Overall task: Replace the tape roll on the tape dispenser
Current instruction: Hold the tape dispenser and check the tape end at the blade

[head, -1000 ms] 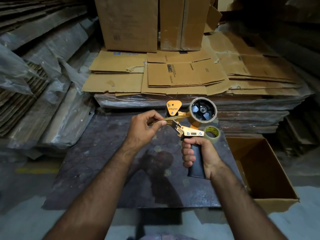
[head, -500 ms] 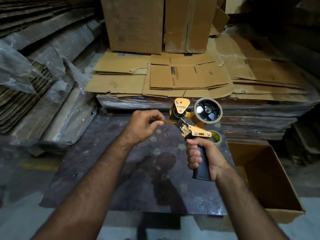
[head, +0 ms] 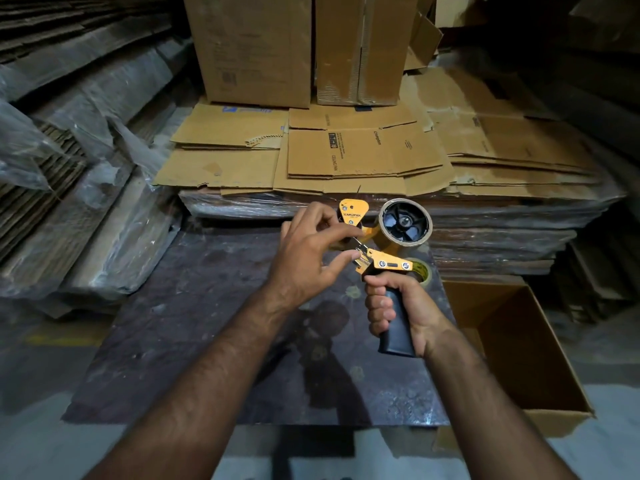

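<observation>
My right hand [head: 410, 308] is closed around the black handle of an orange tape dispenser [head: 388, 263], holding it upright above the dark table [head: 207, 341]. A brown tape roll [head: 382, 239] sits on the dispenser's black hub. Thumb and forefinger of my left hand [head: 308, 251] pinch together at the dispenser's front, right by the toothed cutter and the roller, on the tape's free end. The strip itself is mostly hidden by the fingers. A second, thinner tape roll [head: 423, 269] lies on the table behind the dispenser.
An open cardboard box [head: 519, 341] stands at the table's right edge. Flattened cartons [head: 363, 157] are stacked on wrapped pallets behind the table, with upright boxes [head: 256, 50] on top. Plastic-wrapped cardboard bundles [head: 86, 202] lean at the left.
My left hand has moved right, from holding the pulled-out tape strip to the dispenser's cutter, so the strip is no longer stretched out. The right hand keeps its grip.
</observation>
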Motion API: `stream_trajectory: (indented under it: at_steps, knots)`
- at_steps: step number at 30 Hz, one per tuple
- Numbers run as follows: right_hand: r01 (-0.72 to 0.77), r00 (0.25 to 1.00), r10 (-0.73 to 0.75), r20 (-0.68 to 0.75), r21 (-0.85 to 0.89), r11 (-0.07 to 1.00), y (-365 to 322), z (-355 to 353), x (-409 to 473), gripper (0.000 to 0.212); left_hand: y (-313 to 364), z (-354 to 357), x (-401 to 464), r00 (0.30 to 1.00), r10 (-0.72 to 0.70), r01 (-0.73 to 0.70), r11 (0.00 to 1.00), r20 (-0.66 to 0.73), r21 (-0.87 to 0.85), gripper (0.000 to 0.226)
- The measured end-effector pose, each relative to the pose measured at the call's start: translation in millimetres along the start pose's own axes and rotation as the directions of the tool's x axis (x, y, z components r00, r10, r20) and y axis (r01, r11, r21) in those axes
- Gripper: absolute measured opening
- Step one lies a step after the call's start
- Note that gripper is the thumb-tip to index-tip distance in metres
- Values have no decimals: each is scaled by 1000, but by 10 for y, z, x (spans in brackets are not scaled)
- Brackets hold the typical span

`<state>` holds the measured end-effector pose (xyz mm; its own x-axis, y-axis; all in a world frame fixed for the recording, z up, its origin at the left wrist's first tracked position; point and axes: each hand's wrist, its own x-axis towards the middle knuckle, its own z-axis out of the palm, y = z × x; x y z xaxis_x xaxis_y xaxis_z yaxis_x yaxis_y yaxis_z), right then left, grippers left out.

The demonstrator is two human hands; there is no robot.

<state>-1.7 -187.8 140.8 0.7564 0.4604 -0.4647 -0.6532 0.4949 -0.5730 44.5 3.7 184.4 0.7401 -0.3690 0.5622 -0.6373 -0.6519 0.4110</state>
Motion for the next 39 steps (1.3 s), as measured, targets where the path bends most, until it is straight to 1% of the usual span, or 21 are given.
stream_trajectory:
  at_steps: [3, 6, 10, 14, 18, 20, 23, 25, 26, 28, 30, 33, 34, 36, 39]
  knots:
    - [-9, 1000, 9, -6, -25, 1000, 12, 13, 11, 28, 11, 52, -12, 997, -40, 46, 995, -62, 92, 29]
    - [-19, 1000, 18, -11, -43, 999, 21, 40, 26, 28, -12, 76, -5, 993, -66, 76, 992, -96, 105, 24]
    - [-19, 999, 17, -27, -74, 997, 27, 95, 31, 28, -40, 77, -31, 984, -118, 128, 989, -134, 73, 24]
    - [22, 998, -23, -57, -26, 999, -29, 169, 62, 27, 2, 113, -102, 969, -164, 170, 985, -183, 20, 29]
    - [37, 998, -39, -58, -39, 999, -48, 224, 89, 28, 50, 153, -153, 950, -226, 221, 974, -214, -49, 23]
    - [28, 998, -31, -56, -52, 998, -25, 249, 106, 27, 12, 116, -163, 954, -220, 207, 975, -203, -85, 27]
    - [29, 998, -32, -58, -45, 999, 21, 294, 150, 27, -106, -26, -183, 960, -226, 195, 964, -166, -182, 39]
    - [32, 998, -33, -61, -32, 999, 38, 325, 179, 27, -242, -146, -204, 964, -238, 202, 944, -114, -262, 38]
    - [33, 998, -35, -61, -31, 999, 45, 346, 192, 27, -322, -199, -221, 970, -235, 208, 936, -65, -285, 37]
    - [29, 997, -32, -69, -38, 999, 63, 401, 222, 28, -466, -274, -264, 973, -222, 229, 936, 55, -267, 35]
    - [18, 997, -22, -78, -52, 998, 81, 475, 262, 28, -566, -303, -292, 970, -212, 234, 947, 116, -222, 29]
    - [14, 995, -22, -99, -79, 997, 112, 592, 328, 28, -688, -350, -295, 974, -218, 227, 947, 61, -228, 11]
    - [19, 993, -28, -113, -82, 996, 119, 622, 350, 28, -746, -376, -291, 971, -235, 236, 944, 36, -231, 9]
    - [27, 990, -38, -138, -77, 997, 141, 671, 381, 27, -886, -436, -292, 957, -288, 285, 933, 20, -220, 10]
    - [28, 988, -39, -149, -75, 997, 193, 749, 419, 27, -1030, -515, -329, 941, -333, 338, 918, 59, -206, 10]
